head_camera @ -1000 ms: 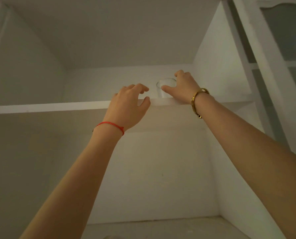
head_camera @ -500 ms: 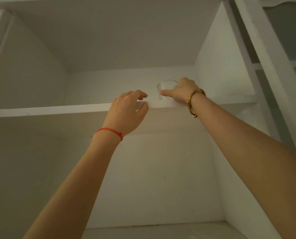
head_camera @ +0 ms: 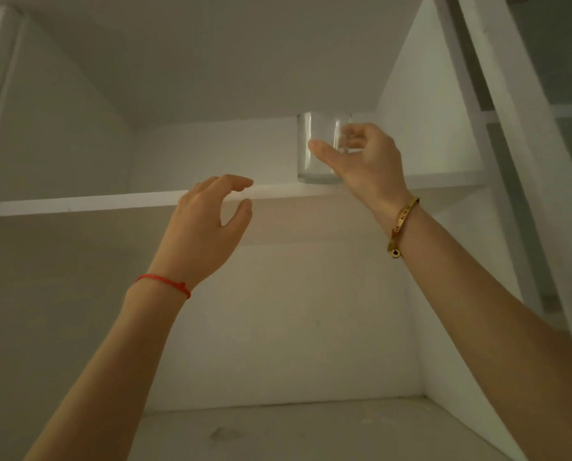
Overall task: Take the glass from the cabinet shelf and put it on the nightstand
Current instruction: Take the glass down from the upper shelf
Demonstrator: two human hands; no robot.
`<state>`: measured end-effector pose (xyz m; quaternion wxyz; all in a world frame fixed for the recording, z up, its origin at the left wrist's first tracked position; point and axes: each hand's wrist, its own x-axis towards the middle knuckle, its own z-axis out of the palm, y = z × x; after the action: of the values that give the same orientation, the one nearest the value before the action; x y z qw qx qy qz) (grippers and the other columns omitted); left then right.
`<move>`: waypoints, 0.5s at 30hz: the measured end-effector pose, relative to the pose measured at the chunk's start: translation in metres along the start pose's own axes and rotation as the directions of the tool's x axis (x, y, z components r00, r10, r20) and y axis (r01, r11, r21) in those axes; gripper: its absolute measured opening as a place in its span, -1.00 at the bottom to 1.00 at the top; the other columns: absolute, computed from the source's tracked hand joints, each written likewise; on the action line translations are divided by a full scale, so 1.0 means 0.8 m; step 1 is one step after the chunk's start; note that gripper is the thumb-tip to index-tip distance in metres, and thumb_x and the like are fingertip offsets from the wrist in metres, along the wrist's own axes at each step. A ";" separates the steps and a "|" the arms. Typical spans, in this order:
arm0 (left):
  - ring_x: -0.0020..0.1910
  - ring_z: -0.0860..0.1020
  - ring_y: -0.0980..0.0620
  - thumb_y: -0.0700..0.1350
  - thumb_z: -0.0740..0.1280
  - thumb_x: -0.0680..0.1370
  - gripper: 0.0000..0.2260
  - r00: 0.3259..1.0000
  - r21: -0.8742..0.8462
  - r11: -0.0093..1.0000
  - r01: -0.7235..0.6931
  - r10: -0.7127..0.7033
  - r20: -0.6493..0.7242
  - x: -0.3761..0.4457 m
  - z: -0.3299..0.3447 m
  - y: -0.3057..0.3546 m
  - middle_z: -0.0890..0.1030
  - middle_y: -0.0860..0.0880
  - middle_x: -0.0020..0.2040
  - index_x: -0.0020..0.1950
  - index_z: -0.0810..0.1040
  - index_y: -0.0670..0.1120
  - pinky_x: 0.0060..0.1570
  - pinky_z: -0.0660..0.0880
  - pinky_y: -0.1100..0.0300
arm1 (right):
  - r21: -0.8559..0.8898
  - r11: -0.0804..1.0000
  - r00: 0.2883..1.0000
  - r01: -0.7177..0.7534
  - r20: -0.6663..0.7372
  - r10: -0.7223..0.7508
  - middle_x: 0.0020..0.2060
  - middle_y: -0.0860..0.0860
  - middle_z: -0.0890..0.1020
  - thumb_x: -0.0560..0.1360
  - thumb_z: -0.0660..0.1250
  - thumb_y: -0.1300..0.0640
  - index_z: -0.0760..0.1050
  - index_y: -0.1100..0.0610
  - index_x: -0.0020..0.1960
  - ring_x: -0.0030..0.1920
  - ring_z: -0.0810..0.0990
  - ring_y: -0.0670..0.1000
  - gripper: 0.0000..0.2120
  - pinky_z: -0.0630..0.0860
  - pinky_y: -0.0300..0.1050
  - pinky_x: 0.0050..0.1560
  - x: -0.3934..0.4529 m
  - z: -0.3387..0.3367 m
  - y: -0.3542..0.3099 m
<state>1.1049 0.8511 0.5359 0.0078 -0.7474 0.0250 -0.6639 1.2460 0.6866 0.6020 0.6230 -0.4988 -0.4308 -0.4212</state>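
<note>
Both of my arms are stretched upward into the white cabinet, seen from below. My right hand (head_camera: 364,161) is closed around the glass (head_camera: 314,148), thumb pressed across its near side and the other fingers wrapped behind it, visible through the clear wall. The glass stands upright at the front edge of the upper shelf (head_camera: 78,204), toward the right side of the compartment; I cannot tell whether its base touches the board or sits just above it. It looks empty, nothing showing inside but the reflections on its wall. A gold bracelet (head_camera: 402,224) hangs on that wrist. My left hand (head_camera: 204,227) is raised in front of the shelf's edge, well to the left of the glass, fingers curled loosely and parted from the thumb, holding nothing; whether the fingertips touch the edge I cannot tell. A red string (head_camera: 165,284) circles the left wrist. Below, the lower shelf (head_camera: 311,430) lies bare and scuffed. A cabinet door (head_camera: 544,128) with panes stands swung out at the right.
</note>
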 end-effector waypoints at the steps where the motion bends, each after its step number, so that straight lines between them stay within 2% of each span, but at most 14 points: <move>1: 0.23 0.50 0.04 -0.06 0.25 0.57 -0.73 1.000 0.008 1.000 0.002 -0.002 0.004 -0.007 -0.006 0.001 0.58 0.11 0.15 0.25 0.54 0.00 0.21 0.32 0.24 | 0.018 1.000 1.000 0.010 -0.003 -0.010 -0.03 -0.13 0.61 0.32 0.50 -0.22 0.54 0.16 0.16 0.04 0.57 -0.16 -0.41 0.43 -0.39 -0.06 -0.009 -0.003 -0.005; 4: 0.23 0.48 0.10 -0.06 0.25 0.57 -0.73 1.000 0.029 1.000 0.007 -0.008 0.026 -0.027 -0.023 0.004 0.52 0.18 0.12 0.25 0.55 -0.01 0.19 0.26 0.38 | 0.065 0.998 0.998 -0.026 0.050 0.023 -0.11 -0.22 0.60 0.31 0.50 -0.22 0.59 0.21 0.07 0.02 0.58 -0.22 -0.45 0.48 -0.28 0.04 -0.035 -0.011 -0.018; 6: 0.21 0.46 0.18 -0.04 0.25 0.57 -0.73 0.998 0.027 0.999 0.020 -0.021 0.052 -0.041 -0.032 0.007 0.51 0.19 0.13 0.26 0.54 -0.01 0.14 0.23 0.52 | 0.058 0.997 0.993 -0.057 0.105 0.051 -0.10 -0.19 0.62 0.31 0.50 -0.22 0.60 0.19 0.02 0.00 0.59 -0.21 -0.47 0.49 -0.24 0.04 -0.058 -0.016 -0.017; 7: 0.20 0.45 0.19 -0.04 0.25 0.57 -0.73 0.997 0.028 0.999 0.023 -0.025 0.068 -0.050 -0.035 0.008 0.50 0.19 0.13 0.26 0.54 0.00 0.14 0.23 0.53 | 0.061 0.995 0.988 -0.077 0.135 0.068 -0.10 -0.15 0.64 0.30 0.50 -0.22 0.61 0.18 0.01 -0.01 0.61 -0.18 -0.48 0.52 -0.22 0.03 -0.072 -0.018 -0.014; 11: 0.18 0.49 0.15 -0.04 0.25 0.57 -0.71 0.987 0.045 0.998 0.037 -0.044 0.155 -0.095 -0.045 0.015 0.53 0.16 0.14 0.27 0.53 -0.01 0.17 0.28 0.41 | 0.069 0.981 0.954 -0.183 0.254 0.161 -0.07 -0.18 0.64 0.28 0.50 -0.22 0.59 0.02 0.06 -0.10 0.64 -0.19 -0.55 0.56 -0.28 -0.12 -0.140 -0.028 0.003; 14: 0.02 0.54 0.22 -0.04 0.26 0.57 -0.72 0.973 0.043 0.997 0.067 -0.074 0.217 -0.140 -0.047 0.020 0.56 0.13 0.17 0.27 0.53 0.00 0.15 0.33 0.33 | 0.048 0.966 0.926 -0.256 0.299 0.230 -0.05 -0.19 0.64 0.27 0.51 -0.20 0.57 -0.01 0.07 -0.12 0.62 -0.20 -0.55 0.52 -0.40 -0.20 -0.195 -0.036 0.017; 15: 0.06 0.54 0.20 -0.05 0.26 0.57 -0.72 0.967 0.042 0.996 0.077 -0.085 0.240 -0.155 -0.047 0.022 0.57 0.11 0.18 0.27 0.53 -0.01 0.17 0.35 0.30 | 0.042 0.960 0.918 -0.276 0.308 0.250 -0.03 -0.18 0.63 0.28 0.51 -0.18 0.56 -0.01 0.09 -0.11 0.62 -0.18 -0.55 0.53 -0.40 -0.20 -0.213 -0.039 0.021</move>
<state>1.0522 0.8402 0.4165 -0.0041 -0.8228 -0.0174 -0.5681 1.2193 0.6749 0.4306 0.6221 -0.5833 -0.4667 -0.2343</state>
